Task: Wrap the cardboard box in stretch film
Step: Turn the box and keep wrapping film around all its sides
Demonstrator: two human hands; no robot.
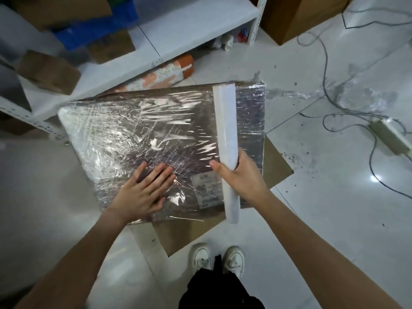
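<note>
The box (142, 139) sits flat in the middle of the view, its top already shiny with wrinkled film (124, 128), over a cardboard sheet (276, 168) on the floor (334, 208). The left hand (145, 190) lies flat on the near part of the box, fingers straight and spread. The right hand (240, 175) grips the roll (226, 139), fingers curled round its lower half, the roll lying across the box's right side. A label (207, 188) shows under the film between the hands. White shoes (218, 258) stand below.
</note>
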